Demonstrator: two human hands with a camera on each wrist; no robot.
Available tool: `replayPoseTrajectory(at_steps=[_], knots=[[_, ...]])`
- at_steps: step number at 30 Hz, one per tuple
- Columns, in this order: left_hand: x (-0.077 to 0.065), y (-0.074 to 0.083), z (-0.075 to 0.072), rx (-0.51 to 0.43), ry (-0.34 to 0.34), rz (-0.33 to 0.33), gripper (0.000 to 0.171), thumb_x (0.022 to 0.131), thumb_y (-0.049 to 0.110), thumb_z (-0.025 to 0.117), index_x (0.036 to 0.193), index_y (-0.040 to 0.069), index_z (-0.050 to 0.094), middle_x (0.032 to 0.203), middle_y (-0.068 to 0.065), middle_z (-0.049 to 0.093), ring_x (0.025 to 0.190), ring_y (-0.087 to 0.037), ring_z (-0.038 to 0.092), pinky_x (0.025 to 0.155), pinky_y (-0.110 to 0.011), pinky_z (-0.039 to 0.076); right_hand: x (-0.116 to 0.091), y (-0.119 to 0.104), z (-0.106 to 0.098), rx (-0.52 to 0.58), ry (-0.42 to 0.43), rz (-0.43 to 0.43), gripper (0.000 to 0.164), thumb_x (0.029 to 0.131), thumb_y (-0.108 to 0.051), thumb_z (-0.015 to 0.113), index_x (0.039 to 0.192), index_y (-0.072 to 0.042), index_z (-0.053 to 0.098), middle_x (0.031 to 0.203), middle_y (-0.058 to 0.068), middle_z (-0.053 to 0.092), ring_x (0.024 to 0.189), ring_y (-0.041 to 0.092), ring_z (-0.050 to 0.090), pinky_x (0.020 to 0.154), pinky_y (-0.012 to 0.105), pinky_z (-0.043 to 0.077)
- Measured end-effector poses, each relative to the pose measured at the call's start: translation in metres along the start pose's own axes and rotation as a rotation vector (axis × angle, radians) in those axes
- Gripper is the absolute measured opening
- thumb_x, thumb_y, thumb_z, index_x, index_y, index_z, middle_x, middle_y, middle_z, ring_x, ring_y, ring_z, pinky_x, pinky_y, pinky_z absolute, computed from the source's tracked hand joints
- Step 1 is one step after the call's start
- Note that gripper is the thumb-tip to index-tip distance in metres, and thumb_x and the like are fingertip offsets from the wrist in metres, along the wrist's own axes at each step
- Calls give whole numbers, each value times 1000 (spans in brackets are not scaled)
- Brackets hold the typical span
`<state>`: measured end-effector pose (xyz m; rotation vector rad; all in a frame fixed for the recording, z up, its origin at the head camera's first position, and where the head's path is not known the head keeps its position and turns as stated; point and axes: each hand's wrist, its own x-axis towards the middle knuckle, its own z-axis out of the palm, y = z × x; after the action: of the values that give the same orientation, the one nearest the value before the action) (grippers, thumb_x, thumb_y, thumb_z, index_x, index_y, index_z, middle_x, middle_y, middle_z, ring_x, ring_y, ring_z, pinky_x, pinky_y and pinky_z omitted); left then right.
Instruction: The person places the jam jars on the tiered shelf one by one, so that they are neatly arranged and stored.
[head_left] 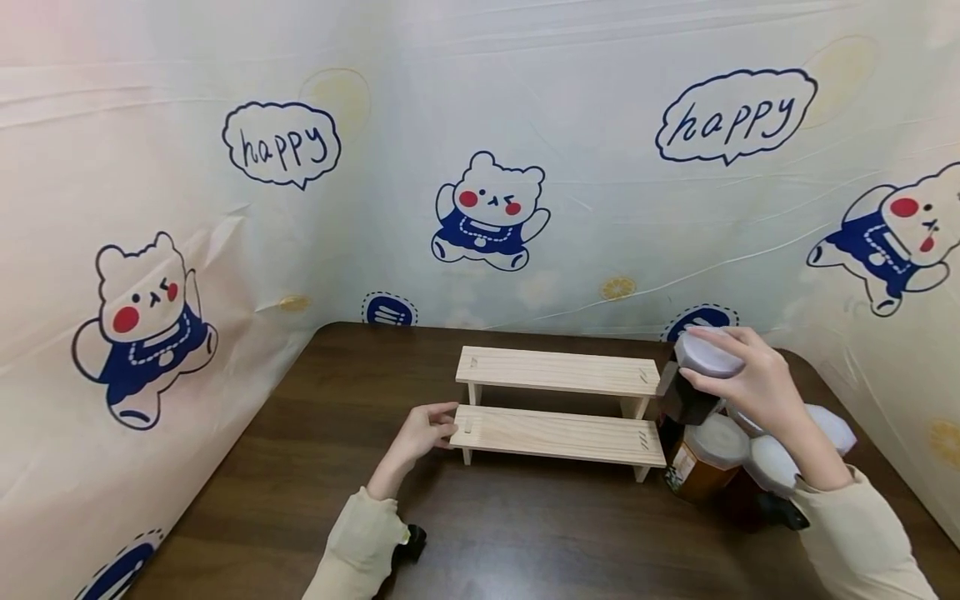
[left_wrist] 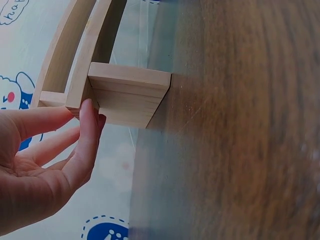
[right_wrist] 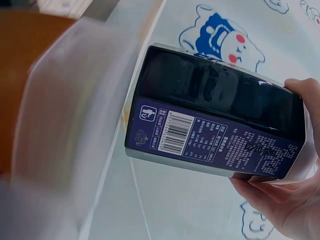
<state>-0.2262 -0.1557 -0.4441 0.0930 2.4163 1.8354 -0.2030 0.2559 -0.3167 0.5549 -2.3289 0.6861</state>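
A two-tier pale wooden shelf [head_left: 558, 435] stands on the dark wooden table. My left hand [head_left: 420, 432] pinches the left end of its lower board between thumb and fingers, and the left wrist view shows this hand [left_wrist: 45, 170] at the board's corner, above the side leg [left_wrist: 127, 97]. At the shelf's right end, my right hand [head_left: 757, 379] grips a dark jar by its whitish lid [head_left: 708, 354]. In the right wrist view the jar [right_wrist: 215, 115] has a purple label with a barcode; the hand [right_wrist: 285, 205] wraps its lid end.
Several jars with whitish lids crowd below my right hand, among them an amber jar [head_left: 705, 458] close to the shelf's right end. A small black object [head_left: 411, 543] lies by my left sleeve. A printed cloth [head_left: 585, 250] hangs behind the table [head_left: 300, 483] and along its sides.
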Motion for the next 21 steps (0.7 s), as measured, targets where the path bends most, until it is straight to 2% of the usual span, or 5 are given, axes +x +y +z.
replayPoseTrajectory(at_steps=[3, 10, 21], knots=[[0, 0, 0, 2, -2, 1, 38, 79, -10, 55, 117, -12, 50, 85, -20, 58, 62, -17, 57, 54, -32, 55, 6, -5, 9, 24, -13, -7, 51, 63, -12, 78, 112, -10, 62, 103, 18, 53, 81, 29, 51, 51, 20, 42], [2, -1, 0, 9, 11, -2, 39, 78, -12, 56, 116, -12, 51, 84, -19, 58, 63, -17, 57, 54, -31, 55, 22, -20, 34, 76, -46, -44, 49, 66, -13, 76, 113, -9, 61, 105, 19, 51, 83, 31, 50, 53, 36, 46], [2, -3, 0, -1, 2, -5, 39, 77, -12, 56, 116, -12, 51, 82, -17, 58, 61, -15, 56, 54, -31, 55, 47, -43, 63, 185, -100, -29, 49, 68, -18, 75, 114, -10, 61, 107, 18, 51, 83, 28, 52, 57, 36, 49]])
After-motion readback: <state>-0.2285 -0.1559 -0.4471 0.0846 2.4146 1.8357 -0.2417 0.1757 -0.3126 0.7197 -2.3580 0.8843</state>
